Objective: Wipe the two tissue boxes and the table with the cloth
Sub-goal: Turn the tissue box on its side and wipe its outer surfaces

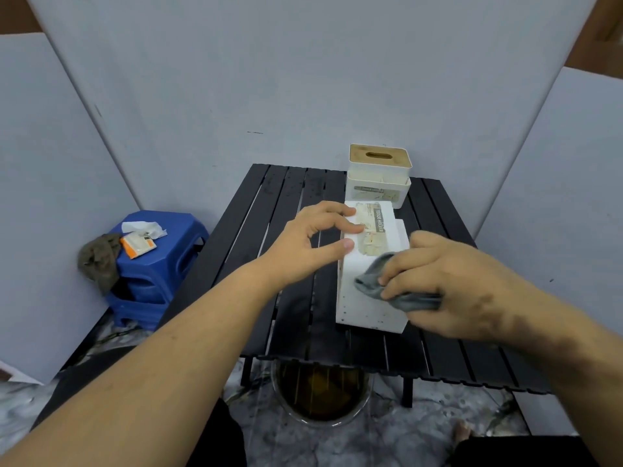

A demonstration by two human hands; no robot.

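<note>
Our left hand (315,239) reaches across the black worktop (296,318), pinching the far left edge of the tipped tissue box (369,264). On its near face, our right hand (448,281) clutches the grey cloth (387,284), largely hidden beneath the fingers. Behind it stands the second tissue box (379,173).

Soft even light, wide-angle edge distortion
</note>
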